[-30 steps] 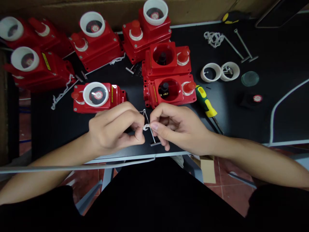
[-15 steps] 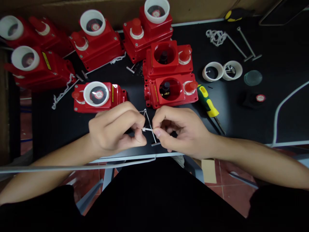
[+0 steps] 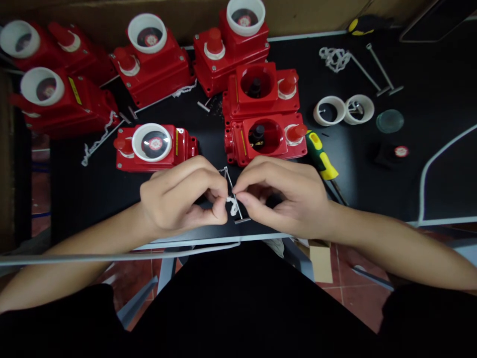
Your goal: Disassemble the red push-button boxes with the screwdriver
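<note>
A black tabletop [image 3: 365,189] with a pale edge runs along a brown wall [image 3: 309,20], and reddish tiles [image 3: 357,308] show on the floor below. Near the front edge, the left hand [image 3: 184,194] is closed, with a short looped white cord [image 3: 233,206] pinched at its thumb and forefinger, the loop hanging free between the two hands. The right hand [image 3: 286,194] is curled just beside it, thumb and forefinger tips nearly meeting; whether they grip anything cannot be told. A T-shaped metal rod [image 3: 239,211] slants between the hands, right beside the cord. Beyond the left hand sits a red housing [image 3: 182,149] with a white ring; beyond the right lies an open red housing [image 3: 278,124], with a green-and-yellow screwdriver [image 3: 322,156] next to it. Farther right, two white cups [image 3: 330,110] stand together near a glass disc [image 3: 389,121].
</note>
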`<control>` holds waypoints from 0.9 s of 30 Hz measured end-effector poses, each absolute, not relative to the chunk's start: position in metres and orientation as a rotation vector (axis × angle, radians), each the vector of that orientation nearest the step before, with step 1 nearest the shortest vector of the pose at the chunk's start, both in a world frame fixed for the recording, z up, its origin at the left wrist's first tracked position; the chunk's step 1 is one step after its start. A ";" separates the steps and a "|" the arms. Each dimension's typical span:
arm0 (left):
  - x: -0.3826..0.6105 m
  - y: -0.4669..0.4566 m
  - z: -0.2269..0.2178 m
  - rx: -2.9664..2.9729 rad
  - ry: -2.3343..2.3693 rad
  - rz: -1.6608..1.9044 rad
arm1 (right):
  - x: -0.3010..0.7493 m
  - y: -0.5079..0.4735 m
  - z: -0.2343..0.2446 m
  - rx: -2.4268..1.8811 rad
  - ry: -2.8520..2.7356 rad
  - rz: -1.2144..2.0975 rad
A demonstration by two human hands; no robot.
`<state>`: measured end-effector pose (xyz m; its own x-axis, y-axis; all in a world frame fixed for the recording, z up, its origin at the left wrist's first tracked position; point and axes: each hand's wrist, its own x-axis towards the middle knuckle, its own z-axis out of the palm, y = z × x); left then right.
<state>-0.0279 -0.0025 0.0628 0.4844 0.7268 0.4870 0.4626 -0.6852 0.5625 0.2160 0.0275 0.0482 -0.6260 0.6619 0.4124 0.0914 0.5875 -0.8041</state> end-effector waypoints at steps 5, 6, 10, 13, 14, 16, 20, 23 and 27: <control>-0.022 -0.003 0.060 2.203 1.041 1.025 | 0.211 0.027 0.047 -0.540 -2.123 0.887; -0.020 -0.003 0.057 2.145 1.049 1.037 | 0.211 0.027 0.047 -0.537 -2.137 0.856; -0.016 -0.007 0.048 1.819 1.040 1.040 | 0.212 0.027 0.046 -0.513 -2.198 0.694; -0.014 -0.008 0.046 1.553 0.997 0.990 | 0.211 0.027 0.045 -0.506 -2.187 0.628; -0.013 -0.008 0.047 1.493 0.974 0.976 | 0.211 0.027 0.045 -0.511 -2.181 0.625; -0.012 -0.008 0.049 1.430 0.933 0.954 | 0.211 0.027 0.045 -0.521 -2.180 0.634; -0.009 -0.005 0.053 1.398 0.920 0.937 | 0.212 0.028 0.047 -0.525 -2.188 0.668; -0.008 -0.006 0.053 1.378 0.928 0.936 | 0.213 0.029 0.048 -0.526 -2.203 0.665; -0.008 -0.009 0.050 1.412 0.978 0.959 | 0.212 0.031 0.046 -0.497 -2.208 0.630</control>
<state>-0.0078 -0.0086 0.0504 0.3280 0.9443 0.0266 0.0444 -0.0436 0.9981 0.2124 0.0306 0.0463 -0.6263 0.5292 0.5724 0.1472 0.8014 -0.5798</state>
